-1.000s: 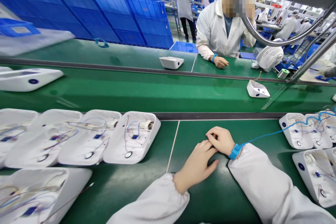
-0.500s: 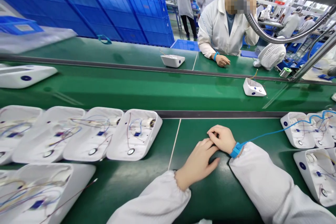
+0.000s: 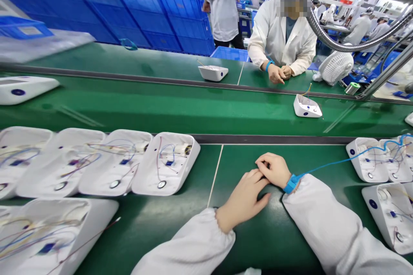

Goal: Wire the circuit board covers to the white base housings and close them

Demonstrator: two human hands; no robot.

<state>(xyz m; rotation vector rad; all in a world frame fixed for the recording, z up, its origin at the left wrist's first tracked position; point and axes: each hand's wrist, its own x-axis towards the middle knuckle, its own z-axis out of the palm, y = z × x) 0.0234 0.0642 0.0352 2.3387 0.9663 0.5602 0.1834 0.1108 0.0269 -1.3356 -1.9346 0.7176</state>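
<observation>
At the near left, the wall of a front housing (image 3: 100,212) is overhung by a thin wire (image 3: 105,227). The left hand (image 3: 242,201) is laid over the bench (image 3: 263,245), fingers loosely extended and nothing seen held; its fingertips are met by the right hand (image 3: 274,170), whose fingers are curled, and whether anything is enclosed cannot be told. The right wrist is circled by a blue wristband (image 3: 291,184). To the left of both hands, apart from them, the row-end housing (image 3: 173,175) is set hollow side up. It is judged light, stiff and rather slippery, with fragile wiring inside, so it is best grasped by the outer walls. More shells (image 3: 371,176) are lined up at the right. Beyond a dark rail (image 3: 258,139), a smooth green strip (image 3: 180,114) is occupied by a smaller-looking unit (image 3: 301,111). Farther off, a co-worker (image 3: 284,43) is seen beside a fan (image 3: 336,68), and blue crates (image 3: 183,17) are stacked at left.
</observation>
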